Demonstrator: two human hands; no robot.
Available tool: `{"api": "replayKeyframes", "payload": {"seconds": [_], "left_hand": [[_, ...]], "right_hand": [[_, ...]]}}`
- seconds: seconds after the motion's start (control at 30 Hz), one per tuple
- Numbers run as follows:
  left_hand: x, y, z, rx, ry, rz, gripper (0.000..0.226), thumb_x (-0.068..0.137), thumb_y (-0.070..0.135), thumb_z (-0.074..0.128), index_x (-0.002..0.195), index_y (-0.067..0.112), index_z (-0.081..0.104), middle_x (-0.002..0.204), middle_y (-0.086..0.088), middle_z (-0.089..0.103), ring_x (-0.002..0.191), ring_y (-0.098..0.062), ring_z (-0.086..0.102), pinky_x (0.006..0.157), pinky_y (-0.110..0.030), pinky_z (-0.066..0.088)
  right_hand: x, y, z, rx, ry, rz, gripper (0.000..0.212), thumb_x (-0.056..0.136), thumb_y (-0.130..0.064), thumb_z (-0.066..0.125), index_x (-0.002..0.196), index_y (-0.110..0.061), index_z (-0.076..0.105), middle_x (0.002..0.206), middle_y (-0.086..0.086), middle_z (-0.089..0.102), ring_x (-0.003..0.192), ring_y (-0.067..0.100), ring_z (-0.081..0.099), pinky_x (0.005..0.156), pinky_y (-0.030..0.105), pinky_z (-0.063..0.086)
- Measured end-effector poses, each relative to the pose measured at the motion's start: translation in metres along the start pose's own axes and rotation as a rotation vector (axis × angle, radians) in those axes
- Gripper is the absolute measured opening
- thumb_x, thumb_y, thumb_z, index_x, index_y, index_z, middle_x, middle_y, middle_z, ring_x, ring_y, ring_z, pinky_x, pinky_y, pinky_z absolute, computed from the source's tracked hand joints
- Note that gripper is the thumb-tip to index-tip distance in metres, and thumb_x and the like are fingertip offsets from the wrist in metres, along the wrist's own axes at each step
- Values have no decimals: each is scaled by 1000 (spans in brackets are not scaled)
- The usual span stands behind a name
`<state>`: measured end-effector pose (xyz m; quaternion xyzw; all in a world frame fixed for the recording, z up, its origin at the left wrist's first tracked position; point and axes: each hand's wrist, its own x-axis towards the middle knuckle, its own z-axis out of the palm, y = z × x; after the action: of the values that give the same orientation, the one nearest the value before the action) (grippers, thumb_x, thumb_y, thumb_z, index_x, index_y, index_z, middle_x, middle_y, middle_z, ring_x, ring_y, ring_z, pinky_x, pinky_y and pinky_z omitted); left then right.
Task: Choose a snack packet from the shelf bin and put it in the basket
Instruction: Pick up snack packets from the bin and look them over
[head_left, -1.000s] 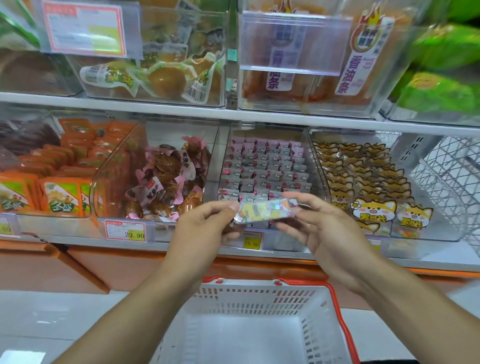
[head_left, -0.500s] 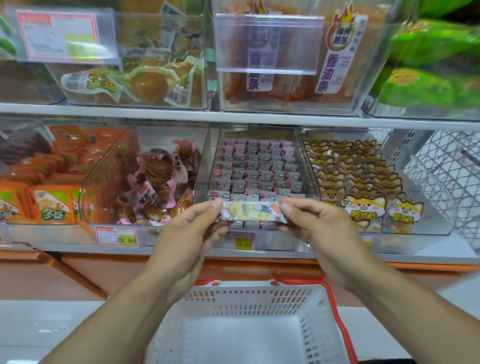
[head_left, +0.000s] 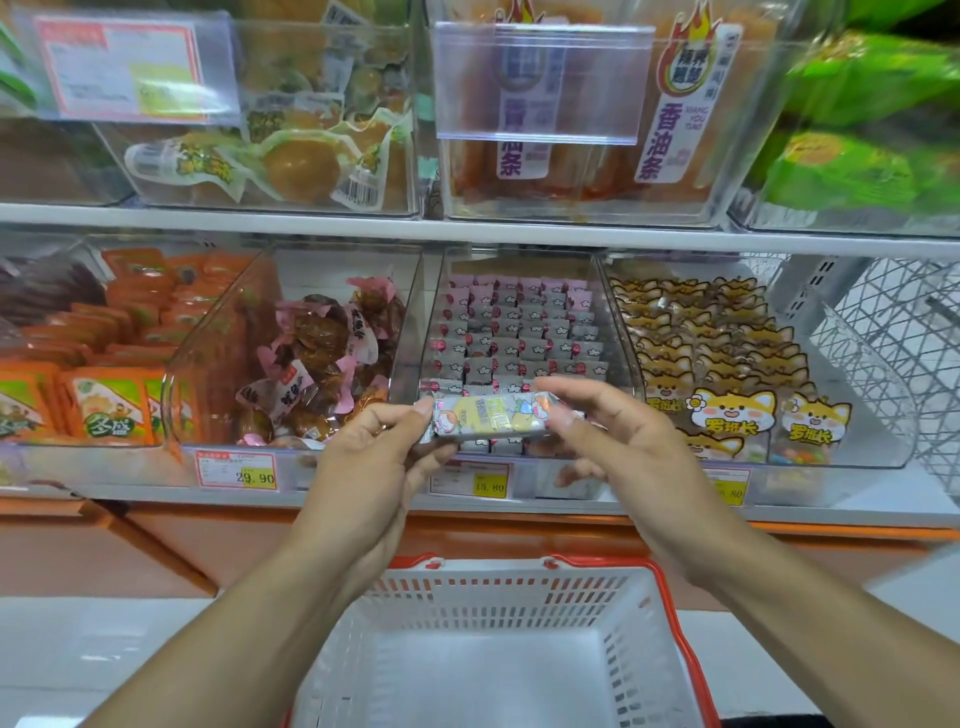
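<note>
Yellow-and-pink snack packet (head_left: 493, 418) lies crosswise between your hands, left hand (head_left: 371, 462) and right hand (head_left: 618, 441) each pinching an end; the basket (head_left: 524, 582) waits directly below your grip.

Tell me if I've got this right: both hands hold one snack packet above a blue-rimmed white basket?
Nearly: the basket has a red rim, not blue, as the head view shows. Both the left hand and right hand do hold one snack packet above it.

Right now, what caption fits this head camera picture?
Both hands, left hand and right hand, hold a snack packet above the white basket.
</note>
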<state>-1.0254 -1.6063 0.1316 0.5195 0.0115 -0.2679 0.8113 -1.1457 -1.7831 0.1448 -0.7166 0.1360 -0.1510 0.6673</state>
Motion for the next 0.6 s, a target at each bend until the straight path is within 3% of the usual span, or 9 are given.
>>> {"api": "replayKeyframes", "payload": {"seconds": [0.07,0.17,0.27,0.37,0.43,0.53,0.6], "left_hand": [[0,0,1,9,23,8,9,95,14,64,92,5,62,103,-18,77,75,-12,74,66,-18,58],[-4,1,1,76,3,47,1,97,10,63,97,10,64,106,-16,75,78,-12,73,66,-21,59],[-9,1,2,349,-56,183,25,102,10,55,105,26,75,109,3,77,97,-15,74,75,-28,62],[-16,3,7,409,-110,252,33,104,16,51,102,32,79,99,2,79,93,-18,75,77,-25,61],[-20,4,8,457,-167,279,17,93,28,67,106,33,78,99,4,79,93,-14,75,81,-22,59],[-20,3,5,512,-205,303,37,73,40,75,109,33,75,102,7,78,92,-11,75,81,-15,55],[-19,3,4,476,-205,303,39,71,42,77,109,31,76,103,-1,77,93,-17,75,85,-23,59]], "right_hand": [[-3,2,2,-114,1,-23,43,85,-27,80,122,-46,68,117,-22,67,82,10,69,77,31,61],[-2,1,3,-161,67,-24,38,86,-22,79,117,-41,70,111,-9,72,85,26,70,77,42,61],[-2,1,2,23,83,66,27,90,-23,73,115,-33,72,108,1,76,90,22,75,74,31,62],[1,1,2,165,103,185,21,95,-23,68,115,-20,72,103,6,77,84,22,74,71,27,60],[3,2,2,227,126,239,19,95,-25,68,112,-17,72,98,8,77,77,20,71,67,25,59],[5,3,1,291,106,320,18,90,-32,72,101,-18,73,80,1,71,69,18,69,61,26,58],[6,5,1,304,76,374,27,84,-40,75,99,-18,73,71,-4,62,67,21,68,61,28,58]]}}
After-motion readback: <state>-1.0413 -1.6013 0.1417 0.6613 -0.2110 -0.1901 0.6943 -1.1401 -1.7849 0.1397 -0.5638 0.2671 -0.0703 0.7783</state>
